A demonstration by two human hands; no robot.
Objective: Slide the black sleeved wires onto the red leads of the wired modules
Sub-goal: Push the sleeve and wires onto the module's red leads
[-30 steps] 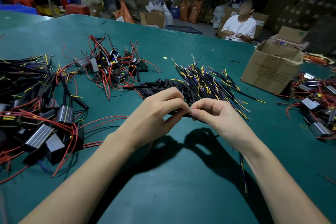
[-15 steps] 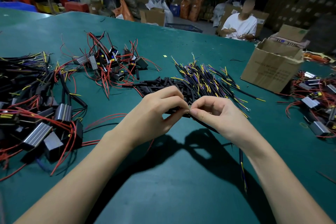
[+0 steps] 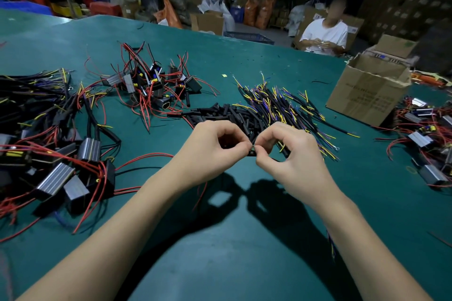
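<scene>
My left hand (image 3: 212,151) and my right hand (image 3: 291,154) meet fingertip to fingertip above the green table (image 3: 220,264). Between the pinching fingers shows a short black sleeve piece (image 3: 252,153); my left hand pinches it at one end. My right hand pinches a black sleeved wire, whose tail (image 3: 331,244) hangs below my right forearm. A thin red lead (image 3: 203,193) trails down under my left hand. Behind my hands lie a heap of black sleeves (image 3: 220,115) and a pile of black wires with yellow and purple tips (image 3: 281,107). What exactly touches inside the pinch is hidden.
Wired modules with red leads lie in piles at the left (image 3: 56,161), at the back centre (image 3: 151,88) and at the right (image 3: 425,134). An open cardboard box (image 3: 367,90) stands at the right. A person in a white shirt (image 3: 325,34) sits beyond the table.
Both hands have stayed together at the same spot. The fingers have shifted slightly around the pinched sleeve.
</scene>
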